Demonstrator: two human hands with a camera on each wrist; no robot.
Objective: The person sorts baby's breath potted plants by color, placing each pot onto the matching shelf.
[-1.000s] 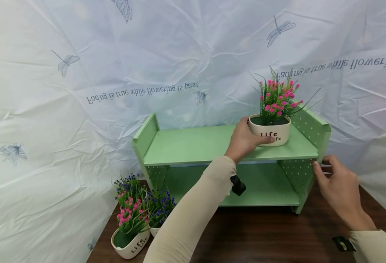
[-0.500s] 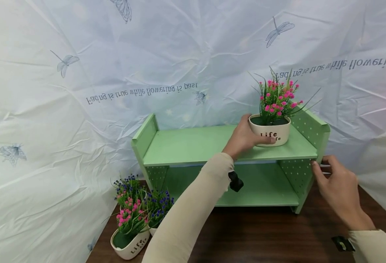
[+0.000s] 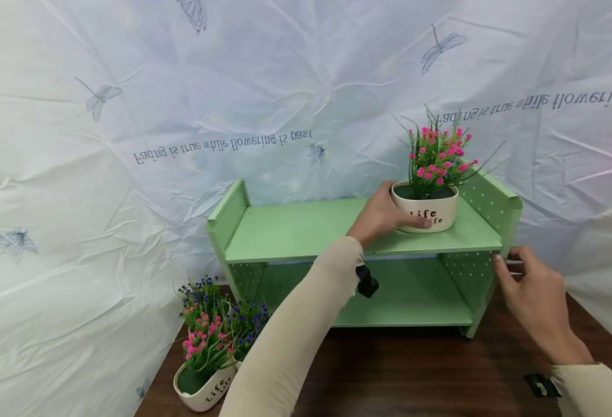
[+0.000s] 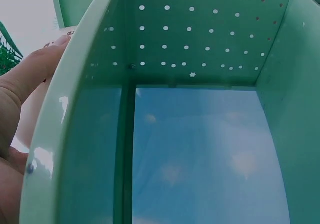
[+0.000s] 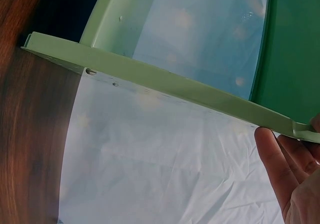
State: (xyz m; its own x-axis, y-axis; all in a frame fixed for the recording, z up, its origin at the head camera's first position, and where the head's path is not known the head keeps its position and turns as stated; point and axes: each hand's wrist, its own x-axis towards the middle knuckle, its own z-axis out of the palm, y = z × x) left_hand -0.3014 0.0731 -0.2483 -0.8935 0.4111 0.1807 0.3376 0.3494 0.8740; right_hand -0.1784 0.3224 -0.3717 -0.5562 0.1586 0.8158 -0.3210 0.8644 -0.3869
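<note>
Backdrop: white printed fabric [image 3: 264, 75] is hung on the far side; little risk is posed by its creases.
Tabletop: dark wood [image 3: 389, 370]; the shelf could be slid across it by an uneven push.
Shelf: a green two-tier shelf [image 3: 290, 229] is stood upright; if its right panel were pulled sideways, the load on top could be rocked.
Waiting pots: a pink-flowered pot [image 3: 206, 394] is set at the near left, blue-flowered plants [image 3: 247, 324] beside it; these could be knocked by the left sleeve [image 3: 292, 336], which is stretched close past them.
Held pot: the white "Life" planter [image 3: 433, 200] is seated on the upper board, towards the right; if it were dragged nearer, it could be tipped over the front edge.
Left hand: the planter's left end is gripped by it [image 3: 378, 217], thumb across the front; lettering is partly covered.
Right hand: the right panel's edge is pinched by it [image 3: 540, 295]; should this slacken, steadiness could be lost.
</note>
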